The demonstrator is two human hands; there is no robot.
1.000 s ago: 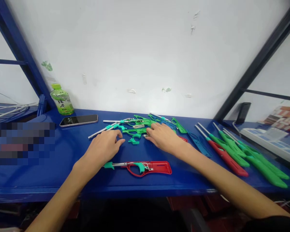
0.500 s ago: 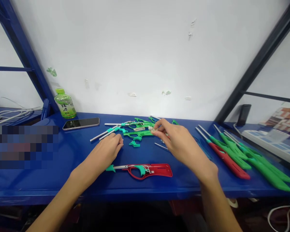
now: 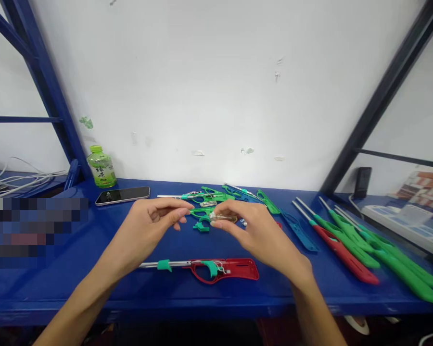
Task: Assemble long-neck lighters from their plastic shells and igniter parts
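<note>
My right hand (image 3: 254,226) pinches a small clear lighter fuel tank (image 3: 225,217) over the middle of the table. Level with it on the left, my left hand (image 3: 153,223) has thumb and forefinger pressed together; whatever lies between the tips is too small to make out. In front of both hands lies an opened red lighter shell (image 3: 242,268) holding a teal trigger (image 3: 212,268), white wires and a metal tube. Beyond my fingers are green shell halves (image 3: 218,197) and another clear tank (image 3: 208,203). A loose teal trigger piece (image 3: 201,227) sits between the hands.
Several finished-looking green lighters (image 3: 400,257) and a red one (image 3: 346,254) lie at the right. A blue shell half (image 3: 299,230) is beside them. A phone (image 3: 122,195) and a green-capped bottle (image 3: 101,168) stand or lie at the back left, near the wall.
My left hand has lifted from the table and moved toward my right hand, its fingertips now pinched. My right hand has brought the clear tank slightly left and nearer.
</note>
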